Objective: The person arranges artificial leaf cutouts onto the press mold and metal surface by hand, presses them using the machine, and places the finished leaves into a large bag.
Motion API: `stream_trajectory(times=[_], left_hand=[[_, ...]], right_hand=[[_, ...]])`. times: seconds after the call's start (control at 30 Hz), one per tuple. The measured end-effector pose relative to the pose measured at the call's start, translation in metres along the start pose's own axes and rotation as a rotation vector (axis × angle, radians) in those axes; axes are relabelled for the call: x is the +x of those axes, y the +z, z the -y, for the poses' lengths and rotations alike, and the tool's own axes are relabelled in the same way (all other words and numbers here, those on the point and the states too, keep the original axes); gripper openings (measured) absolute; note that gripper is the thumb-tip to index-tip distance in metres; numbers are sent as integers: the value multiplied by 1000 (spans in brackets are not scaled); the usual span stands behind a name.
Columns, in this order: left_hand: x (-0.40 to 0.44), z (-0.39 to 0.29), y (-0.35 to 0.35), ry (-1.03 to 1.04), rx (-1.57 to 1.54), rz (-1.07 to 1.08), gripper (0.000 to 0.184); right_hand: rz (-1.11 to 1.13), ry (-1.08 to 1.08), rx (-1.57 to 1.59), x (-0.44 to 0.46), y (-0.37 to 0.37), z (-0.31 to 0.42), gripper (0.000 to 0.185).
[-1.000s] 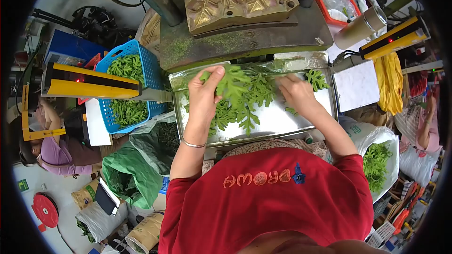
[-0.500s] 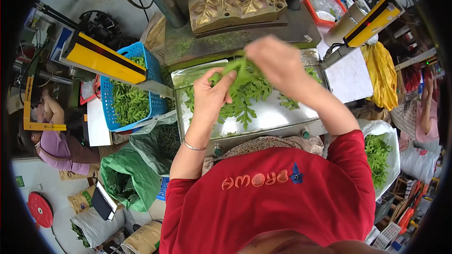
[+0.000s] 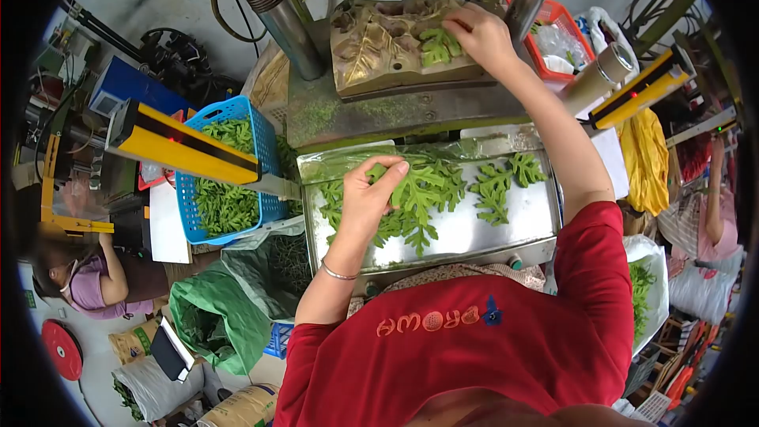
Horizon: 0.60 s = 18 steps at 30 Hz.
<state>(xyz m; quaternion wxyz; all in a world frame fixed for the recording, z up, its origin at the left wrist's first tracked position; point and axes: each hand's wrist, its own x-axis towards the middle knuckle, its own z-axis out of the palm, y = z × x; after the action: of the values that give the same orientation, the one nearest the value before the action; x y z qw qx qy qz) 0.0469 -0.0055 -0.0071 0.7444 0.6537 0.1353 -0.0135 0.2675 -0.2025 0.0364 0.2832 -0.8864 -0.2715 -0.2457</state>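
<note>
My left hand (image 3: 370,196) is closed on a bunch of green leaves (image 3: 421,191) over the left half of a metal tray (image 3: 466,239). More leaves (image 3: 492,190) lie on the tray's right part. My right hand (image 3: 484,35) reaches forward to the right side of a brass-coloured mould (image 3: 371,47), its fingers pinching the edge of a lobed green leaf (image 3: 439,46) that rests on the mould. The mould sits on a dark press plate (image 3: 371,115) between two steel columns.
Yellow sensor bars (image 3: 186,142) flank the tray. At the left are a blue basket (image 3: 265,142) of leaves and a green bag (image 3: 229,316). A white bag (image 3: 652,257) holds leaves at the right. A co-worker (image 3: 95,277) is at the far left, another person (image 3: 715,213) far right.
My right hand has gone from the tray past my left hand and forward to the mould, where a leaf now lies. My left hand keeps its bunch. The view has shifted slightly.
</note>
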Motion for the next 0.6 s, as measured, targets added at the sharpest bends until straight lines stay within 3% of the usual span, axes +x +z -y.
stream_trajectory(times=[0.07, 0.27, 0.4, 0.5, 0.57, 0.6], left_hand=[[7, 3, -1, -40, -15, -5, 10], [24, 3, 0, -63, -57, -49, 12], [27, -2, -1, -18, -59, -27, 12], [17, -6, -7, -17, -57, -32, 11], [6, -9, -11, -4, -49, -21, 11], [0, -10, -13, -3, -47, -23, 11]], right_hand=[[-38, -45, -158, -5, 6, -3, 18], [-194, -297, -171, -6, 1, -3, 17], [-205, -521, -525, -5, 6, 3, 15], [-233, -498, -296, -34, -7, 44, 10], [448, 7, 478, -66, -27, 91, 6], [496, -56, 537, -78, -25, 102, 5]])
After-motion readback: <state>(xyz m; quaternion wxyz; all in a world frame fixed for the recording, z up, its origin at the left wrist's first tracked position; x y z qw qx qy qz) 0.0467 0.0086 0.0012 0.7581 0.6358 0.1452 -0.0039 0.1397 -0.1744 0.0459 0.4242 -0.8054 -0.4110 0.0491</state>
